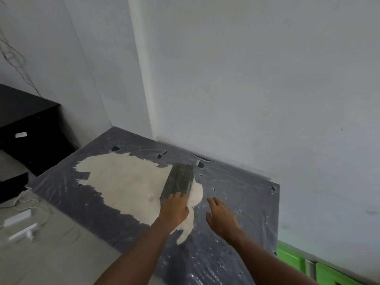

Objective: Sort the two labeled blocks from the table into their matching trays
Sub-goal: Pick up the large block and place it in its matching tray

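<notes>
A long dark grey block (178,181) lies on a table (236,194) covered in torn dark plastic film, with a pale bare patch (123,182) showing through. My left hand (174,208) rests on the block's near end, fingers over its top. To the right of the block my right hand (221,217) hovers over the film, fingers spread and holding nothing. No label on the block and no trays can be made out.
White walls meet at a corner (153,132) right behind the table. A black cabinet (26,124) stands at the left. White power adapters and cables (20,225) lie on the floor at lower left. Green plastic furniture (294,262) sits at the lower right.
</notes>
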